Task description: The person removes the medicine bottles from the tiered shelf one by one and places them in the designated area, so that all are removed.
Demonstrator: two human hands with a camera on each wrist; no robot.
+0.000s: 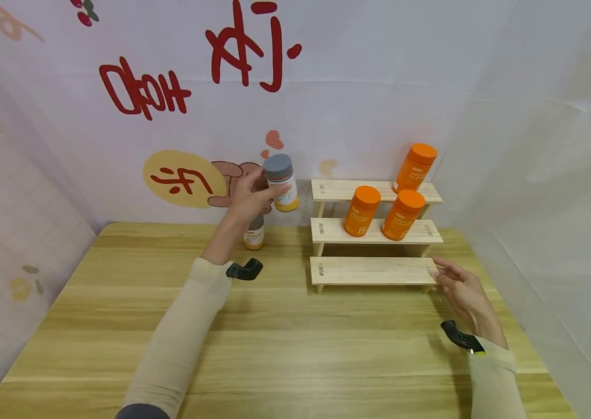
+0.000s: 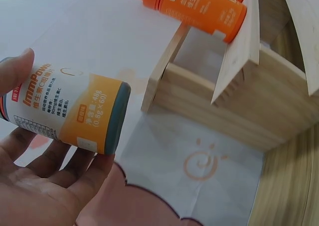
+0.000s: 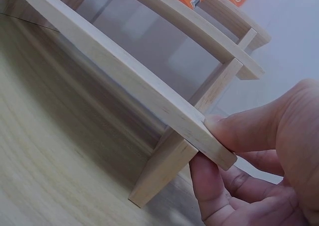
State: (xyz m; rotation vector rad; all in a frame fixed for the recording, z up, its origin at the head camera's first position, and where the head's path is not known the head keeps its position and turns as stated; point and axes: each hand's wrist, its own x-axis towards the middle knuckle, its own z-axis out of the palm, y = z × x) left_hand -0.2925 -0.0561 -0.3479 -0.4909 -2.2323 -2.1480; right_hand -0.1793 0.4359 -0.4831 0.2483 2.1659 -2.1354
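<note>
- L hand point(image 1: 250, 201) grips a white & yellow jar point(image 2: 75, 101) w/ a gray lid; thumb on one side, fingers on the other
- That jar is held up off the tabletop point(image 1: 326, 349), in front of the back wall point(image 1: 379, 87) & left of the wood stand point(image 1: 321, 280)
- The left wrist view shows big orange words on its label, w/ "48g" on the yellow part
- R hand point(image 1: 467, 294) pinches the right end of the bottom step point(image 1: 374, 270); thumb on top, fingers below
- The stand has 3 steps, like tiny stairs, & sits on the tabletop near the back wall
- Top step point(image 1: 355, 190) has 1 orange jar point(image 1: 414, 167) near its right end
- Mid. step point(image 1: 334, 231) has 2 more orange jars point(image 1: 362, 210), side by side, toward the right
- Another gray-lid jar point(image 1: 254, 234) stands on the tabletop by the back wall, partly hidden behind the L arm
- Back wall has red writing point(image 1: 243, 43) & a yellow blob point(image 1: 177, 179)
- Both arms have cream sleeves point(image 1: 180, 331), w/ a black thing point(image 1: 244, 269) at each wrist
</note>
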